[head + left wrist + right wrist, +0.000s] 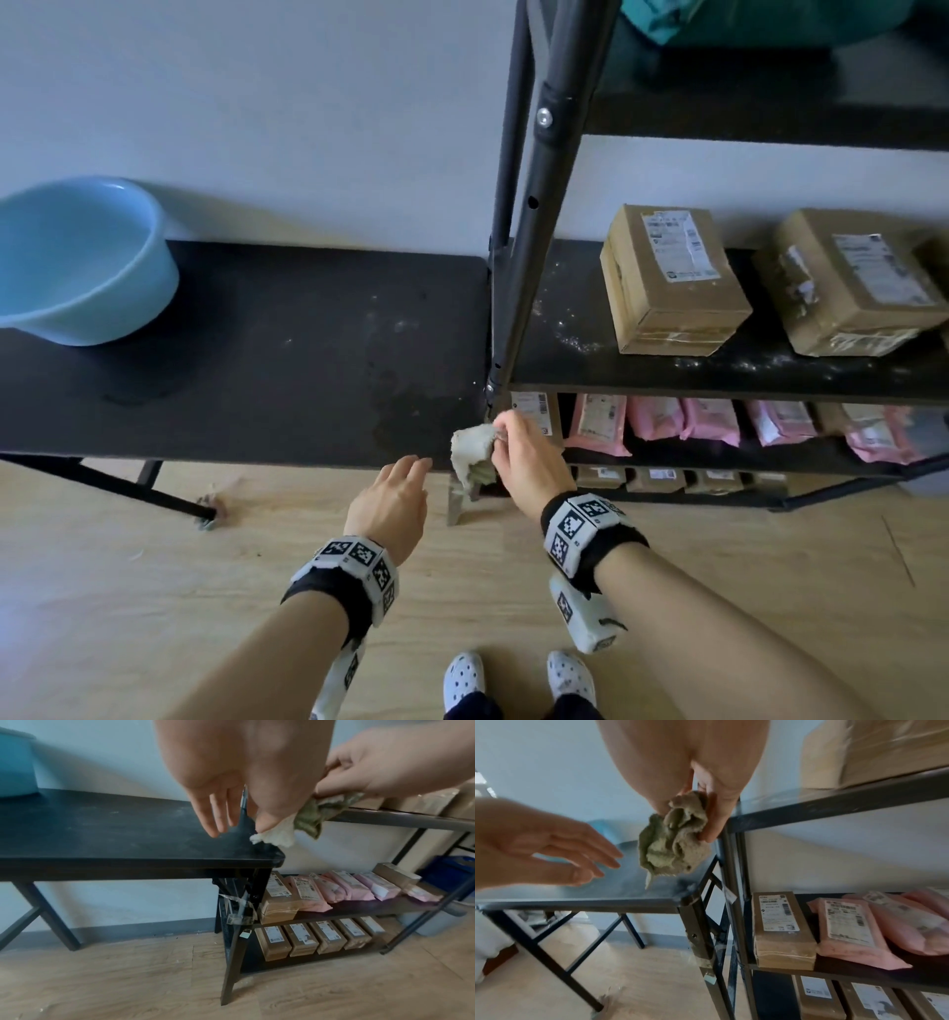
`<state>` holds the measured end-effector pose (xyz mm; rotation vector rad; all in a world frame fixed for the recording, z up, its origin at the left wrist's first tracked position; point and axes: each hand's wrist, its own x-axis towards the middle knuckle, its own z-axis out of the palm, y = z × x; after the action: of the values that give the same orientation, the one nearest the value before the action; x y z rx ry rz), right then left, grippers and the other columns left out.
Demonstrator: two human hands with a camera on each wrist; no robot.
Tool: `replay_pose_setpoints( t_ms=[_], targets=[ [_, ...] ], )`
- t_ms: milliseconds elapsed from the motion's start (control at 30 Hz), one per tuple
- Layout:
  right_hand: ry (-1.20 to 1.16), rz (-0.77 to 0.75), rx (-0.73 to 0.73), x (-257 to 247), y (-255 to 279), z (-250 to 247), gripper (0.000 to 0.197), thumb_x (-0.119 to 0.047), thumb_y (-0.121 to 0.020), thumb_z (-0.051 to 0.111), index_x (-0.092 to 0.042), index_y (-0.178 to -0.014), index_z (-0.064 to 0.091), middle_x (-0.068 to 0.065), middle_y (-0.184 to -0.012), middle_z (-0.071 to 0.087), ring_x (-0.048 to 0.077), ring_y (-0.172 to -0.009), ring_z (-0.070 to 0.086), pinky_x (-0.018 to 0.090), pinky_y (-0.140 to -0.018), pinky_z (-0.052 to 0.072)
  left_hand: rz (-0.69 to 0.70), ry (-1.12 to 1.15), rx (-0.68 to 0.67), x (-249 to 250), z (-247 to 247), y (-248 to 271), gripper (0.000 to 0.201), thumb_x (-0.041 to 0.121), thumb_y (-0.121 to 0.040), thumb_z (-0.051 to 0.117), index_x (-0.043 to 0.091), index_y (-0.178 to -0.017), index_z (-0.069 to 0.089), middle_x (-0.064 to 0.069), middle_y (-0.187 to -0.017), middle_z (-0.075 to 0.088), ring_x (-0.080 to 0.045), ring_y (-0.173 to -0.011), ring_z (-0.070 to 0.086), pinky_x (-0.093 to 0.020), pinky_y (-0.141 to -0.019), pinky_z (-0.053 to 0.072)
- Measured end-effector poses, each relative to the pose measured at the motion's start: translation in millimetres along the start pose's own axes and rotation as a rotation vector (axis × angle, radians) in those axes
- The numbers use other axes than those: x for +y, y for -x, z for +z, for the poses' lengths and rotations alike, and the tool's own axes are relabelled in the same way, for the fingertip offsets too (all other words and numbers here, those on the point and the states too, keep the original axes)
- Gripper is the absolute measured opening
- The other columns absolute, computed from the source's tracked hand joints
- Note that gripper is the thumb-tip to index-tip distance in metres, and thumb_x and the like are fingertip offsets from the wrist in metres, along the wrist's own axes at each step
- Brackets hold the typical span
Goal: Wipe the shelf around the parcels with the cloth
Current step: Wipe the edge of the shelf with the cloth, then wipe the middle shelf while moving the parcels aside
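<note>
The right hand grips the bunched cloth; at its nine o'clock, the left hand hangs slack, fingers loose.

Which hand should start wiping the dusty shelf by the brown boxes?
The right hand, probably. It already grips the cloth and is nearer the dusty shelf with the parcels. The left hand is open, holds nothing, and sits farther away.

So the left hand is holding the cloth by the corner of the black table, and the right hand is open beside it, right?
Swapped. The head view shows the right hand holding the cloth; the left hand is open beside it.
</note>
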<state>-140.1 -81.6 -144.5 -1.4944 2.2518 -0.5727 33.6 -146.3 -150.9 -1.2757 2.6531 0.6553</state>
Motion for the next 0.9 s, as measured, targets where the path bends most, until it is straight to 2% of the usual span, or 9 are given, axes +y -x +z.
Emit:
replay_pose_setpoints(
  t_ms=[67,167,233,333,533,667,733,833,900],
  targets=[
    [-0.004,0.013,0.039,9.2,12.6,-22.1,0.03,-0.017,-0.097,0.043,-0.006,-0.124,0.05,0.01,-0.119,0.053,0.028,-0.086,0.062,0.033,-0.066,0.049,0.052,-0.06,-0.017,17.6,-2.4,6.6,0.044,0.021,-0.098,0.037,0.019,-0.141,0.032,0.002,-0.144,0.04,-0.018,-0.13,0.039,-0.034,-0.089,0.051],
    [-0.013,0.015,0.079,26.6,19.8,-52.4,0.027,-0.017,-0.097,0.043,-0.004,-0.115,0.058,0.011,-0.114,0.052,0.03,-0.088,0.063,0.039,-0.075,0.052,0.129,-0.121,-0.019,47.0,-8.6,4.7,0.045,0.02,-0.096,0.04,0.019,-0.141,0.033,0.001,-0.143,0.041,-0.02,-0.13,0.04,-0.036,-0.094,0.05],
    [-0.003,0.03,0.104,42.1,18.8,-75.3,0.027,-0.018,-0.098,0.042,-0.004,-0.113,0.061,0.011,-0.113,0.053,0.03,-0.089,0.063,0.04,-0.078,0.051,0.189,-0.168,0.0,70.6,-9.8,-1.6,0.045,0.016,-0.094,0.044,0.017,-0.138,0.037,-0.001,-0.141,0.044,-0.021,-0.128,0.042,-0.035,-0.099,0.044],
    [0.006,0.054,0.112,64.7,9.2,-103.0,0.029,-0.018,-0.098,0.042,-0.006,-0.115,0.061,0.012,-0.114,0.054,0.029,-0.093,0.062,0.037,-0.077,0.05,0.223,-0.191,0.037,103.6,-9.7,-15.8,0.041,0.013,-0.091,0.047,0.017,-0.131,0.044,-0.001,-0.135,0.048,-0.021,-0.123,0.045,-0.033,-0.099,0.042],
    [-0.005,0.033,0.047,92.1,-37.9,-135.7,0.03,-0.019,-0.098,0.039,-0.005,-0.113,0.062,0.014,-0.113,0.056,0.032,-0.096,0.061,0.036,-0.081,0.048,0.163,-0.158,0.108,153.4,-6.7,-46.7,0.033,0.01,-0.09,0.048,0.013,-0.123,0.052,-0.001,-0.128,0.053,-0.021,-0.116,0.05,-0.031,-0.094,0.046],
    [-0.063,-0.05,0.13,91.7,-77.8,-148.1,0.028,-0.017,-0.098,0.041,-0.006,-0.117,0.058,0.015,-0.118,0.054,0.032,-0.097,0.062,0.039,-0.085,0.051,0.075,-0.137,0.119,167.2,-2.2,-64.7,0.034,0.014,-0.09,0.048,0.014,-0.124,0.053,-0.002,-0.129,0.054,-0.023,-0.119,0.049,-0.034,-0.095,0.046],
    [-0.006,-0.054,0.046,98.1,-87.9,-142.3,0.028,-0.017,-0.097,0.043,-0.007,-0.119,0.056,0.014,-0.119,0.052,0.032,-0.097,0.063,0.038,-0.083,0.051,0.031,-0.132,0.097,169.3,3.4,-68.5,0.035,0.015,-0.089,0.049,0.014,-0.124,0.053,-0.001,-0.129,0.053,-0.023,-0.119,0.049,-0.034,-0.095,0.046],
    [0.161,-0.035,-0.201,116.6,-86.0,-121.2,0.03,-0.008,-0.094,0.047,-0.004,-0.123,0.052,0.015,-0.13,0.045,0.032,-0.104,0.06,0.037,-0.083,0.05,-0.003,-0.115,0.1,167.5,11.5,-73.1,0.034,0.015,-0.087,0.052,0.016,-0.12,0.056,-0.001,-0.123,0.057,-0.025,-0.114,0.053,-0.035,-0.09,0.049],
    [0.225,-0.086,-0.201,128.5,-79.5,-106.9,0.039,-0.002,-0.09,0.05,-0.003,-0.129,0.048,0.017,-0.14,0.04,0.031,-0.117,0.054,0.036,-0.093,0.048,-0.012,-0.109,0.106,165.0,14.7,-76.6,0.03,0.014,-0.085,0.055,0.016,-0.114,0.06,-0.001,-0.117,0.061,-0.026,-0.109,0.057,-0.036,-0.085,0.052]
  ],
)
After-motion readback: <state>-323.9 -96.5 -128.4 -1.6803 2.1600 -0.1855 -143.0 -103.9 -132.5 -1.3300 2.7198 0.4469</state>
